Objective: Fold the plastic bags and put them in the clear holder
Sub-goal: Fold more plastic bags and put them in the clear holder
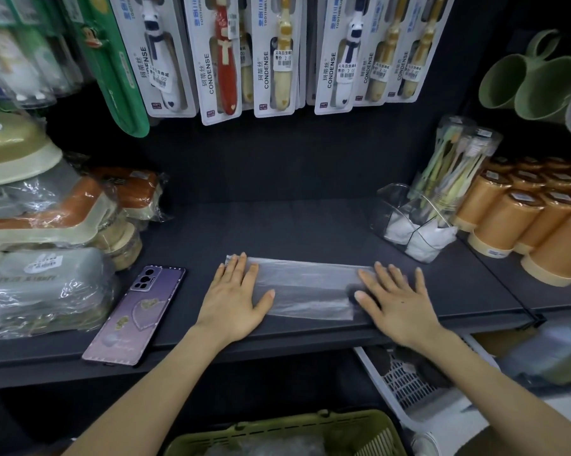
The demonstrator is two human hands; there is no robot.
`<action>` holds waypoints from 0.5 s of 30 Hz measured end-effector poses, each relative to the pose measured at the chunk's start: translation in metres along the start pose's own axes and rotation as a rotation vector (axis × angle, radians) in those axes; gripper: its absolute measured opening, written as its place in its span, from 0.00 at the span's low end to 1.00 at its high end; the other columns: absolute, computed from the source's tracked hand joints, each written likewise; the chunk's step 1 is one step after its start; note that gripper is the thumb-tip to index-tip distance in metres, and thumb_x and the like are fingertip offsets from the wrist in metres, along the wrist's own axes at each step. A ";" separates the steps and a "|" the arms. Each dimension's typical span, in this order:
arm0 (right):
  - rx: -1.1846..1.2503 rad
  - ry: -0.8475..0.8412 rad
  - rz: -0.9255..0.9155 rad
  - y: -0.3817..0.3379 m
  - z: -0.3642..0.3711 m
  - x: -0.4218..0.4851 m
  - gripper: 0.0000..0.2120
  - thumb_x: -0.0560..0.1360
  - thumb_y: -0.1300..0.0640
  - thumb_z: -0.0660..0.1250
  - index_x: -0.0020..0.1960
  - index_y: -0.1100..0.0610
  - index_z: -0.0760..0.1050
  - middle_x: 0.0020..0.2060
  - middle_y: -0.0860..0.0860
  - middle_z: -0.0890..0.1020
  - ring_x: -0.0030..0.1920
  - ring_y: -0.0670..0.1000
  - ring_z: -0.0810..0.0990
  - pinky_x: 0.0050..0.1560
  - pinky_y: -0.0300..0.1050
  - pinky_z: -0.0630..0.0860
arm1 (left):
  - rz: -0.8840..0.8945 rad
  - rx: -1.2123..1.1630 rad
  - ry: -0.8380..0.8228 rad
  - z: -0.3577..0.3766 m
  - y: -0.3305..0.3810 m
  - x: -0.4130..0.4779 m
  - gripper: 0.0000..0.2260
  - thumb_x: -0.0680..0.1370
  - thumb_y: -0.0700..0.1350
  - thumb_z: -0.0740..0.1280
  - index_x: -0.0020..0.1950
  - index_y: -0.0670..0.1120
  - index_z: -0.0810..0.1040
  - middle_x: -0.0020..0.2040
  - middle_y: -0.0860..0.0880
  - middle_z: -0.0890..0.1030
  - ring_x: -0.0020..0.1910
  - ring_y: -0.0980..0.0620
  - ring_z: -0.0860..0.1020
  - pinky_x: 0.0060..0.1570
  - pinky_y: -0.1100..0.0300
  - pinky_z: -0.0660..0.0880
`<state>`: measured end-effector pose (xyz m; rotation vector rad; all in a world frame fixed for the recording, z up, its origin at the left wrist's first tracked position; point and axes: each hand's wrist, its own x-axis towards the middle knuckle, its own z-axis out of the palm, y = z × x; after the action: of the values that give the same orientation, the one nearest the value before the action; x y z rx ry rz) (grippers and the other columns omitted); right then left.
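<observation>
On the dark shelf, the left hand and right hand lay spread flat, pressing both ends of a folded plastic bag; the clear holder stood near.

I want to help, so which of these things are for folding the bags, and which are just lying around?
For the job:
plastic bag, flat under the left hand and right hand
clear holder, with white folded bundles inside

Just lying about:
phone
orange cups
toothbrush packs
green basket
</observation>
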<state>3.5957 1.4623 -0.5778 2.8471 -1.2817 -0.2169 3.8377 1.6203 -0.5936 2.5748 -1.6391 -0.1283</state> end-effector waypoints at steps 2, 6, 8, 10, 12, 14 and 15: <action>0.039 -0.028 0.033 0.007 -0.010 -0.001 0.60 0.52 0.28 0.10 0.78 0.42 0.45 0.79 0.50 0.49 0.78 0.52 0.45 0.73 0.62 0.34 | -0.013 0.010 -0.007 0.000 0.000 0.000 0.46 0.65 0.68 0.29 0.79 0.47 0.47 0.79 0.42 0.42 0.78 0.46 0.40 0.76 0.52 0.38; 0.051 0.119 -0.073 -0.052 -0.027 0.010 0.57 0.56 0.31 0.10 0.78 0.45 0.45 0.78 0.53 0.53 0.78 0.55 0.48 0.72 0.62 0.34 | -0.015 0.025 -0.017 -0.001 0.000 0.000 0.47 0.65 0.68 0.29 0.79 0.47 0.46 0.79 0.42 0.44 0.78 0.46 0.41 0.76 0.52 0.38; 0.062 0.110 -0.158 -0.092 -0.022 0.018 0.53 0.59 0.32 0.13 0.78 0.46 0.46 0.78 0.54 0.51 0.78 0.56 0.47 0.72 0.64 0.32 | -0.017 0.023 -0.024 -0.001 0.000 0.000 0.47 0.65 0.69 0.29 0.79 0.47 0.46 0.79 0.42 0.44 0.78 0.46 0.41 0.76 0.52 0.38; 0.061 0.045 -0.234 -0.112 -0.012 0.024 0.48 0.63 0.32 0.17 0.78 0.45 0.44 0.79 0.53 0.47 0.78 0.55 0.43 0.72 0.64 0.30 | -0.020 0.018 -0.030 0.000 0.000 0.000 0.47 0.65 0.69 0.29 0.79 0.48 0.46 0.79 0.42 0.44 0.78 0.46 0.41 0.76 0.51 0.38; 0.088 0.002 -0.247 -0.102 -0.003 0.026 0.46 0.64 0.31 0.19 0.78 0.43 0.43 0.79 0.50 0.45 0.78 0.52 0.40 0.72 0.63 0.30 | -0.022 0.008 -0.034 -0.001 0.000 0.000 0.47 0.65 0.69 0.30 0.79 0.48 0.47 0.79 0.42 0.44 0.78 0.46 0.41 0.76 0.52 0.38; 0.110 0.001 -0.198 -0.073 0.003 0.023 0.45 0.64 0.29 0.19 0.78 0.42 0.42 0.78 0.48 0.43 0.77 0.50 0.39 0.72 0.62 0.30 | -0.021 -0.005 -0.031 -0.002 0.000 0.000 0.47 0.64 0.69 0.30 0.79 0.48 0.47 0.79 0.42 0.43 0.78 0.46 0.41 0.76 0.52 0.37; 0.113 0.002 -0.168 -0.058 0.004 0.019 0.47 0.62 0.28 0.18 0.78 0.42 0.41 0.78 0.47 0.43 0.77 0.50 0.38 0.72 0.61 0.29 | -0.017 -0.005 -0.032 -0.002 0.001 -0.001 0.47 0.65 0.69 0.30 0.79 0.48 0.47 0.79 0.42 0.43 0.78 0.46 0.41 0.76 0.52 0.37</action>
<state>3.6512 1.4870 -0.5883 3.0520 -1.0875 -0.1480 3.8373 1.6206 -0.5910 2.5965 -1.6258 -0.1758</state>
